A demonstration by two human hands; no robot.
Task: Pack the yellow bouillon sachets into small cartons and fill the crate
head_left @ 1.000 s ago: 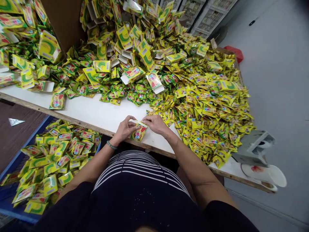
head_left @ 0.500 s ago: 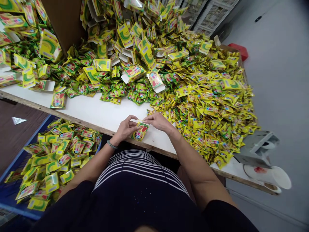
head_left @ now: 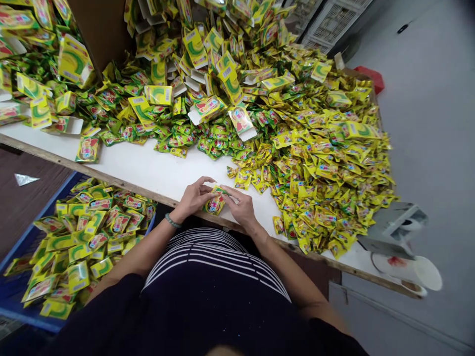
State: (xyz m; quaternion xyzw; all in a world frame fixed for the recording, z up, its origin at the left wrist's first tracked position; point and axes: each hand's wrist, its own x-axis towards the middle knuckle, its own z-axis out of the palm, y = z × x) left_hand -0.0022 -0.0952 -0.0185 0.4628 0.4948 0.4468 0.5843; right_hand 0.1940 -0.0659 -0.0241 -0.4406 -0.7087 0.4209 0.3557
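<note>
A small yellow-green printed box (head_left: 214, 204) is held between my two hands at the front edge of the white table (head_left: 148, 170). My left hand (head_left: 193, 199) grips its left side, thumb across the printed face. From the right, my right hand (head_left: 240, 205) has its fingers closed on the box's upper right side. The box's top end is partly covered by my fingers. Just beyond my hands lie small yellow sachets (head_left: 243, 179), and a large heap of them (head_left: 322, 163) spreads to the right.
Several open boxes (head_left: 208, 110) lie on the sachets at the back, beside a brown cardboard panel (head_left: 98, 34). A blue crate (head_left: 55, 198) with packed boxes stands below, left. A grey dispenser (head_left: 393, 230) and a white cup (head_left: 408, 269) sit at the table's right end.
My right hand has moved lower and round to the box's right side; its top flap, raised before, now looks closed. My left hand has stayed on the box.
</note>
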